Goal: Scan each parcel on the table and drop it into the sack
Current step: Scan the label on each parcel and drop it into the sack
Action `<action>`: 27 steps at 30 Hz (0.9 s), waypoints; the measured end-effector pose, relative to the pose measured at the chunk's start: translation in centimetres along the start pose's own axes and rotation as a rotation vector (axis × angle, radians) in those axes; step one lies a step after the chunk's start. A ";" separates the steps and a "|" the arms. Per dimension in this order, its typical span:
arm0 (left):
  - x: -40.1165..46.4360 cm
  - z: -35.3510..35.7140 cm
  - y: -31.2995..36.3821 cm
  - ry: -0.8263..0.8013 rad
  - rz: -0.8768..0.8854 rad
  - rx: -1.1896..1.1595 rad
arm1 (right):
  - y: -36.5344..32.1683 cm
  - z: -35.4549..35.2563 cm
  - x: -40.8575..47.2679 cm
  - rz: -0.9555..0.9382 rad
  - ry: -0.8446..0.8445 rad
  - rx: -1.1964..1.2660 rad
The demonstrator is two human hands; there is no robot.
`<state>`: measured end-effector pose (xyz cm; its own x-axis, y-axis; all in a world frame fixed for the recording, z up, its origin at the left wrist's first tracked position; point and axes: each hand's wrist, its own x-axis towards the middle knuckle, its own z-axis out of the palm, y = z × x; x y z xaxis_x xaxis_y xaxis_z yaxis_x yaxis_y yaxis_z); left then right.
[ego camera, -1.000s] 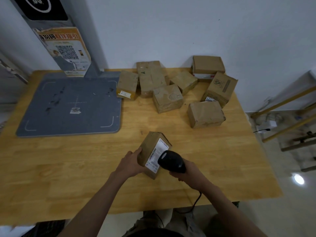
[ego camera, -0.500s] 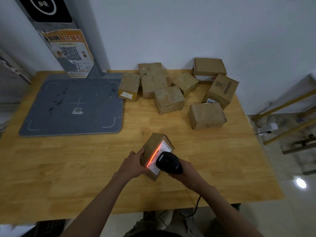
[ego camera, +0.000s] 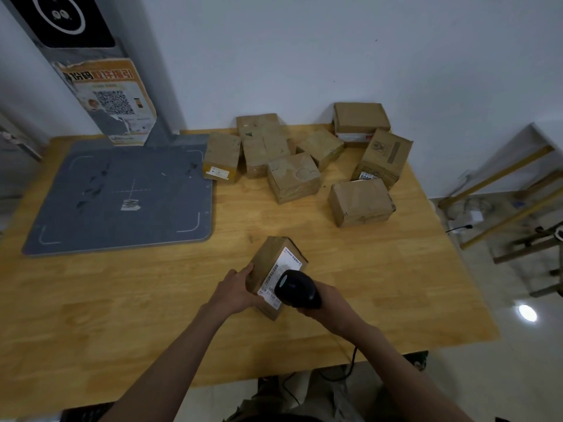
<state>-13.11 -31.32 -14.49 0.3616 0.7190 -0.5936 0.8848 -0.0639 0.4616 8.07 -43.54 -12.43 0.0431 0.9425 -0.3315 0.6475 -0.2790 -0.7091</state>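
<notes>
1. The left hand (ego camera: 234, 289) grips the near left end of the parcel (ego camera: 275, 271), fingers curled round its edge and thumb on top.
2. The right hand (ego camera: 330, 303) is clenched round the handle of a black scanner (ego camera: 297, 287), whose head sits just over the parcel's white label (ego camera: 281, 277), pointing toward 10 o'clock.
3. The held parcel is a brown carton, tilted, with its label face turned up to the right; its lower end is at or just above the wooden table (ego camera: 122, 300), and whether it touches cannot be told.
4. A black cable (ego camera: 352, 357) runs from under the right wrist toward 6 o'clock, over the table's near edge.
5. At 12 to 1 o'clock from the held parcel, well apart from it, seven more brown parcels (ego camera: 294, 178) cluster near the wall; the nearest one (ego camera: 361, 202) lies alone at 1 o'clock.
6. At 10 o'clock lies a grey scanning pad (ego camera: 91, 208) flat on the table, with a grey post (ego camera: 100, 86) rising from its far edge and bearing an orange QR-code poster (ego camera: 112, 102).
</notes>
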 end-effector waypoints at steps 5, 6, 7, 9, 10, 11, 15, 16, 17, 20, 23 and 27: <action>0.2 0.1 -0.2 -0.013 0.002 -0.017 | -0.4 0.3 -0.6 0.010 0.015 0.033; 0.2 0.1 -0.2 -0.015 0.003 -0.013 | -0.5 0.3 -0.8 0.019 0.021 0.046; 0.3 0.1 -0.2 -0.014 0.004 -0.009 | -0.5 0.3 -1.1 0.028 0.027 0.058; 0.2 0.0 0.0 -0.010 0.007 -0.001 | -0.3 0.2 -1.9 0.049 0.052 0.076; 0.2 0.0 0.1 -0.010 0.010 0.001 | -0.1 0.1 -2.3 0.069 0.065 0.088; 0.1 0.0 0.4 -0.013 0.017 0.003 | 0.1 0.0 -2.9 0.090 0.080 0.103; -0.7 0.9 2.8 -0.068 0.104 0.034 | 1.1 -0.5 -5.5 0.196 0.160 0.173; -1.0 1.4 3.7 -0.084 0.136 0.040 | 1.6 -0.5 -6.2 0.236 0.191 0.205; -1.3 1.9 4.8 -0.103 0.168 0.042 | 2.0 -0.5 -7.1 0.273 0.231 0.241; -2.3 3.8 8.1 -0.169 0.253 0.047 | 3.3 -0.4 -10.1 0.375 0.354 0.368; -3.5 6.2 11.3 -0.267 0.321 0.067 | 4.4 -0.2 -13.8 0.450 0.485 0.474; -5.7 9.9 14.9 -0.385 0.392 0.194 | 5.6 1.3 -19.6 0.531 0.694 0.614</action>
<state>0.88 -43.27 -10.77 0.7218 0.3153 -0.6161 0.6877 -0.4261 0.5878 9.85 -63.82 -10.70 0.7563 0.5173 -0.4005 -0.0674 -0.5473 -0.8342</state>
